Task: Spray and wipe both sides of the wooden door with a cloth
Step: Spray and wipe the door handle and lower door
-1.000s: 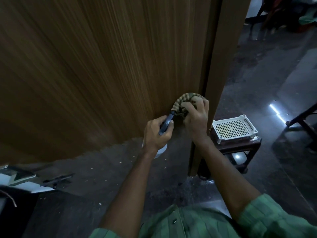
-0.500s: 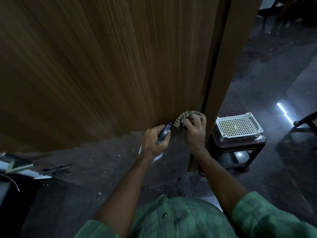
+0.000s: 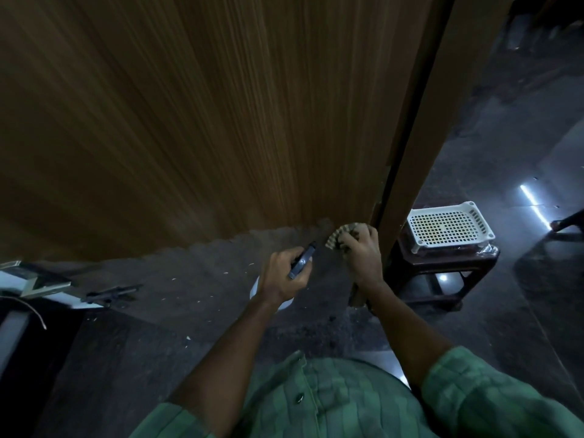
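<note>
The wooden door [image 3: 205, 121] fills the upper left, its grain running down to a bottom edge just above the floor. My right hand [image 3: 361, 257] grips a bunched checked cloth [image 3: 339, 237] at the door's lower right corner, beside the door frame [image 3: 420, 137]. My left hand [image 3: 284, 275] holds a spray bottle; its dark blue trigger head [image 3: 303, 260] points toward the door and its white body [image 3: 254, 287] shows beneath the wrist.
A white perforated plastic tray [image 3: 448, 227] rests on a dark low stool [image 3: 442, 270] right of the frame. Dark tools and a white board [image 3: 63, 289] lie on the floor at left. Wood chips dot the dark floor [image 3: 189, 311].
My right hand has slid the cloth down the door's right edge to the bottom corner. My left hand with the bottle dropped along with it.
</note>
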The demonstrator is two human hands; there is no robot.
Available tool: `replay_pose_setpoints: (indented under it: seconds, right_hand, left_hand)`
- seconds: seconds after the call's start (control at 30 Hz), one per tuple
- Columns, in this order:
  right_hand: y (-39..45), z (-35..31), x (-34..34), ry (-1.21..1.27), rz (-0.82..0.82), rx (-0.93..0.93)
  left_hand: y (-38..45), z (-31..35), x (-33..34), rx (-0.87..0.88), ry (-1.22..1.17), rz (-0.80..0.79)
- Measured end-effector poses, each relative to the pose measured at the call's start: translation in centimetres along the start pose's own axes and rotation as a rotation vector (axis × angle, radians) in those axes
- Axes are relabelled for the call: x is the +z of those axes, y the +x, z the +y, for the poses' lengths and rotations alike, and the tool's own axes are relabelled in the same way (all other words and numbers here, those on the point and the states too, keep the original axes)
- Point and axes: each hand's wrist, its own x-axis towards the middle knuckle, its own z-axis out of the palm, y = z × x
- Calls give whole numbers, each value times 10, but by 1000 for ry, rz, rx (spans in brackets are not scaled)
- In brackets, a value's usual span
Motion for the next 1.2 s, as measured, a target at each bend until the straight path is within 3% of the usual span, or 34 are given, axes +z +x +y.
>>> replay_pose_setpoints:
  seconds: [0.07, 0.13, 0.2, 0.27, 0.33, 0.4, 0.5, 0.57, 0.63, 0.77, 0.8, 0.87, 0.93, 1.0, 1.07, 1.2]
  right_hand:
    - [-10, 16, 9, -44, -118, 18]
    - [-7, 9, 6, -59, -106, 121]
    - [4, -16, -5, -4, 58, 112]
    - [22, -41, -17, 25, 305, -40]
    - [35, -49, -17, 46, 405, -113]
    - [25, -36, -1, 2, 278, -143]
    - [-10, -2, 18, -40, -135, -45]
    - [-18, 5, 19, -38, -190, -3]
    - [-7, -16, 12, 35, -82, -17]
    - [29, -66, -2, 75, 345, -236]
    - [33, -67, 2, 65, 359, -266]
    - [24, -56, 20, 7, 163, -312]
    - [7, -36, 38, -77, -214, -284]
    - [-1, -23, 42, -128, -349, -235]
    - [2, -38, 37, -32, -194, -206]
    - [26, -83, 11, 93, 365, -262]
  left_hand:
    - [1, 0, -4, 15, 14, 8]
    - [3, -1, -8, 5, 26, 24]
    - [6, -2, -12, -20, 27, 31]
    - [11, -2, -14, -29, 29, 37]
    - [13, 2, -18, -28, 47, 49]
    - [14, 1, -21, -35, 55, 62]
    - [15, 0, -24, -36, 57, 81]
    - [14, -2, -25, -34, 55, 87]
    - [12, -2, -25, -37, 56, 103]
    - [13, -7, -23, -60, 57, 136]
    - [13, -8, -24, -59, 64, 146]
    - [11, -11, -27, -56, 64, 162]
    - [8, -14, -30, -51, 62, 168]
    - [5, -16, -30, -46, 47, 170]
    - [2, -18, -33, -46, 29, 197]
    - [-4, -29, -38, -75, 36, 218]
